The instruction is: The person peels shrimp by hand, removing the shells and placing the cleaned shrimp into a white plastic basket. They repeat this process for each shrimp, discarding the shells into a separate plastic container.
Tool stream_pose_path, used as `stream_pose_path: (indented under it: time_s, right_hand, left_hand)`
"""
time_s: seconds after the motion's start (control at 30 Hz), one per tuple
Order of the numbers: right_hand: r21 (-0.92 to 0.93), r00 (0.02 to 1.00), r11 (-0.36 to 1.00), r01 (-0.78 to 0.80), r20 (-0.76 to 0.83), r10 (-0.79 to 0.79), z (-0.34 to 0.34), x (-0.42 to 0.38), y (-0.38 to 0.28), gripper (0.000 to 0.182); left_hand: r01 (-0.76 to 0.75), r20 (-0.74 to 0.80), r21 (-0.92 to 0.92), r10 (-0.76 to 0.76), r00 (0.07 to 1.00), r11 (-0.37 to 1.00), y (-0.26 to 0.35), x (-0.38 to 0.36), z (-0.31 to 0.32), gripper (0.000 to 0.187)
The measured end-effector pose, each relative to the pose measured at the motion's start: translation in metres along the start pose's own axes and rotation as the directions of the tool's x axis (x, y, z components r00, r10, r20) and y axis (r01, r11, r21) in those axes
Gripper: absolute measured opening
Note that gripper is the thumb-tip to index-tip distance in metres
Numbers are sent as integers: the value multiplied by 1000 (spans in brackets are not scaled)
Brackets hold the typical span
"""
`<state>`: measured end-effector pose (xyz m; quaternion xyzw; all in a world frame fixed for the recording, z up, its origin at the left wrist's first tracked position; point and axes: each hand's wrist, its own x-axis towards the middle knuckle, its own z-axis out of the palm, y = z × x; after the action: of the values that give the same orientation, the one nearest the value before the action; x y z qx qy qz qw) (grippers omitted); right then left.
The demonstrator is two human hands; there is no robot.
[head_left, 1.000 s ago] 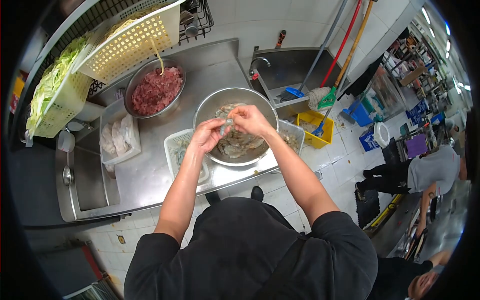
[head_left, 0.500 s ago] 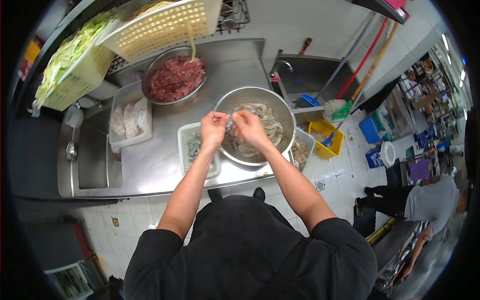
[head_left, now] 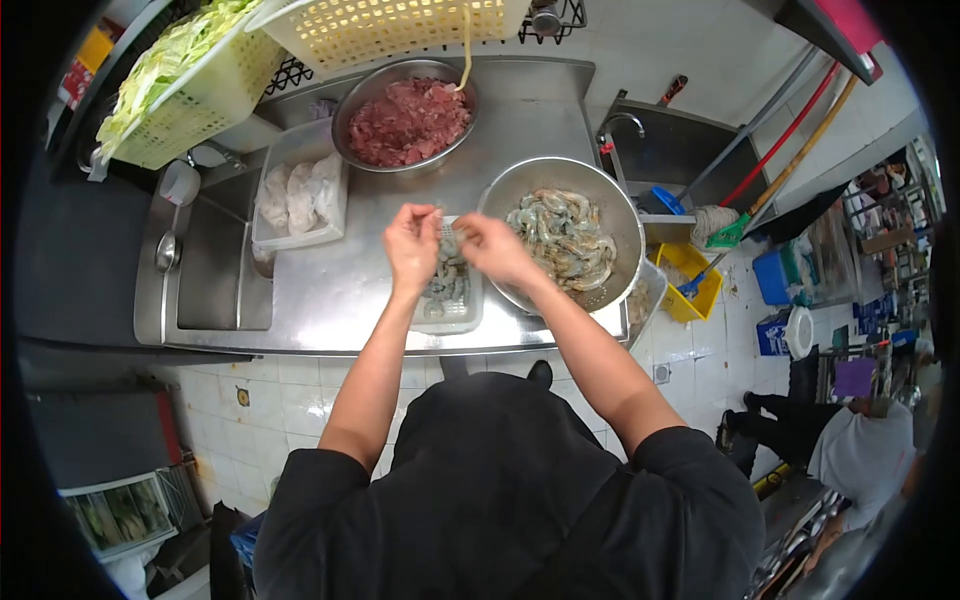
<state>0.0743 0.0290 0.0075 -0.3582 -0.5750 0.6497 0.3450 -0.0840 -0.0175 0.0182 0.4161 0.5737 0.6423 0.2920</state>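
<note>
A large steel bowl [head_left: 492,215] holds a heap of unpeeled shrimp [head_left: 565,238]. To its left a small white basket [head_left: 474,312] contains grey shrimp pieces [head_left: 446,285]. Over this basket's left part is my left hand [head_left: 413,247], fingertips pinched together; whatever they hold is too small to make out. My right hand [head_left: 493,248], slightly blurred, hangs between the basket and the bowl with its fingers curled together, a short gap from my left hand. Its contents cannot be made out.
A bowl of raw red meat [head_left: 410,122] and a tub of pale meat [head_left: 298,195] stand behind. A sink [head_left: 215,255] lies left, lettuce in a basket [head_left: 205,95] upper left. Mops stand in a yellow bucket [head_left: 690,290] at right. A person [head_left: 860,450] is at far right.
The view has shifted, so the counter things appear further right. My hands have moved left from over the shrimp bowl to the white basket, and now stand slightly further apart.
</note>
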Motion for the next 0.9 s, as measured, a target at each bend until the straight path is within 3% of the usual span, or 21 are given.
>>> stream_pose_path:
  time_s: [0.03, 0.07, 0.1, 0.13, 0.17, 0.2, 0.3, 0.33, 0.4, 0.47, 0.5, 0.6, 0.63, 0.67, 0.73, 0.8, 0.87, 0.9]
  right_hand:
    - [-260, 986, 951, 167, 52, -159, -3, -3, 1, 30]
    - [-493, 946, 809, 322, 140, -291, -7, -7, 1, 33]
    - [-479, 983, 861, 171, 23, -182, -15, -13, -5, 30]
    - [-483, 983, 861, 162, 1, -184, -28, -18, -12, 30]
    - [-418, 968, 900, 120, -150, -199, -44, -24, -20, 27]
    - [-347, 931, 934, 88, -304, -200, -65, -33, -24, 24]
    - [-393, 800, 918, 59, -531, -279, -152, -70, -28, 18]
    - [-393, 753, 918, 44, -591, -289, -178, -89, -36, 17]
    - [-312, 648, 945, 103, -700, -302, -217, -132, -57, 15]
    - [-311, 553, 947, 83, -776, -304, -248, -171, -66, 14]
    - [-326, 513, 944, 53, -802, -306, -258, -188, -69, 13]
    - [-291, 506, 955, 46, -818, -274, -284, -227, -52, 13]
    - [-333, 525, 943, -7, -804, -280, -290, -235, -41, 13]
    - [-373, 542, 926, -60, -791, -283, -296, -242, -29, 14]
    - [-353, 568, 932, -81, -785, -248, -293, -246, -18, 14]
    - [-335, 589, 936, -106, -780, -212, -286, -241, -13, 14]
    - [-514, 711, 855, -66, -626, -321, -274, -222, -14, 13]
    - [-519, 743, 855, -28, -582, -329, -265, -210, -17, 13]
  left_hand:
    - [1, -13, 85, 0, 1000, 996, 1, 5, -5, 6]
    - [2, 3, 85, -2, 1000, 996, 1, 8, -5, 6]
    - [32, 56, 89, -37, 998, 996, 4, 11, -3, 7]
    - [58, 112, 92, -68, 991, 994, 13, 14, 5, 7]
    - [67, 169, 84, -81, 982, 994, 21, 12, 19, 10]
    - [67, 198, 77, -82, 977, 995, 27, 10, 39, 10]
    - [-7, 427, 43, -12, 904, 999, 42, -9, 125, 15]
    - [-80, 488, 29, 56, 871, 996, 48, -20, 157, 17]
    - [-39, 635, -20, 43, 771, 999, 51, -48, 222, 19]
    - [-158, 717, 3, 108, 688, 987, 29, -75, 290, 26]
    - [-250, 795, 74, 94, 599, 966, 25, -88, 315, 30]
    - [-408, 927, 98, 66, 369, 908, -1, -119, 359, 38]
    - [-461, 875, -10, 231, 426, 887, 3, -123, 359, 32]
    - [-463, 872, -3, 229, 433, 886, 4, -119, 358, 32]
    - [-307, 724, 92, 148, 674, 947, 6, -100, 341, 27]
    - [-386, 615, 216, 182, 767, 897, -12, -71, 311, 25]
    - [-461, 747, 603, -256, 614, 651, -25, -40, 273, 25]
    - [-573, 793, 599, -312, 524, 559, -36, -35, 251, 26]
